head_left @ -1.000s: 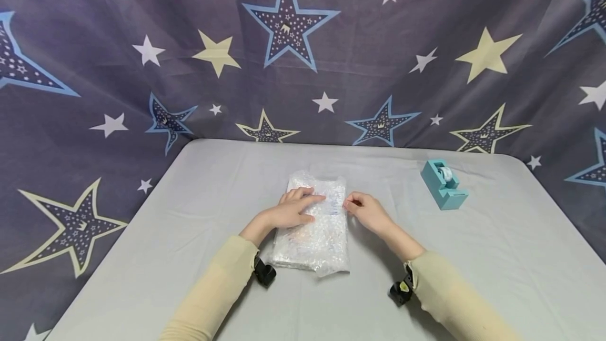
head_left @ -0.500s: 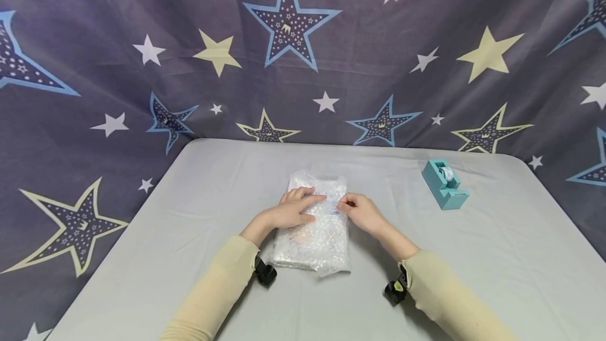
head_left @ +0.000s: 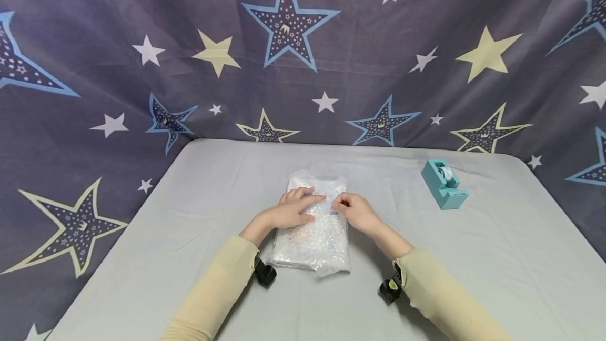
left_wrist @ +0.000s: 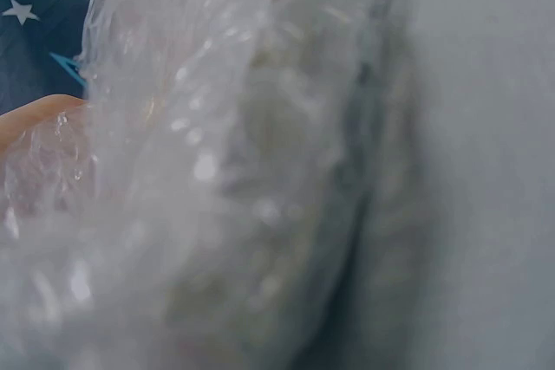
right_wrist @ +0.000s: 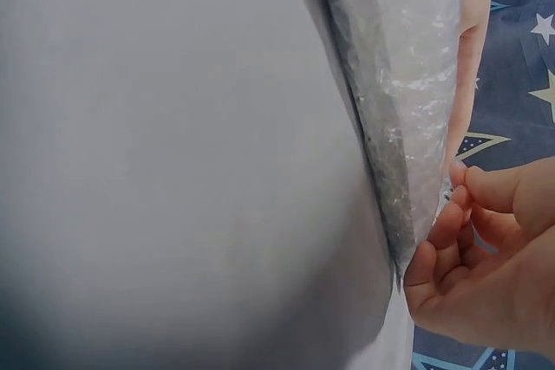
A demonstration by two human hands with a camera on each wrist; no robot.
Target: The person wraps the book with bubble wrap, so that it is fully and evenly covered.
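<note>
A flat package [head_left: 314, 246] wrapped in bubble wrap lies on the table. My left hand [head_left: 291, 212] rests on its upper left part with the fingers spread. Over the upper right part is my right hand [head_left: 357, 212], thumb and forefinger pinched together. A bit of clear film [right_wrist: 447, 192] shows at those fingertips in the right wrist view; whether it is tape or part of the wrap I cannot tell. Blurred bubble wrap [left_wrist: 191, 179] fills much of the left wrist view, with only a small part of a hand [left_wrist: 39, 119] showing beyond it.
A teal tape dispenser [head_left: 444, 186] with a roll of clear tape stands at the back right of the grey-covered table [head_left: 497, 257]. Behind the table hangs a dark curtain [head_left: 350, 57] with stars.
My right hand has moved a little left, from the package's right edge to over its surface, still pinching. The left hand and the package have stayed in place.
</note>
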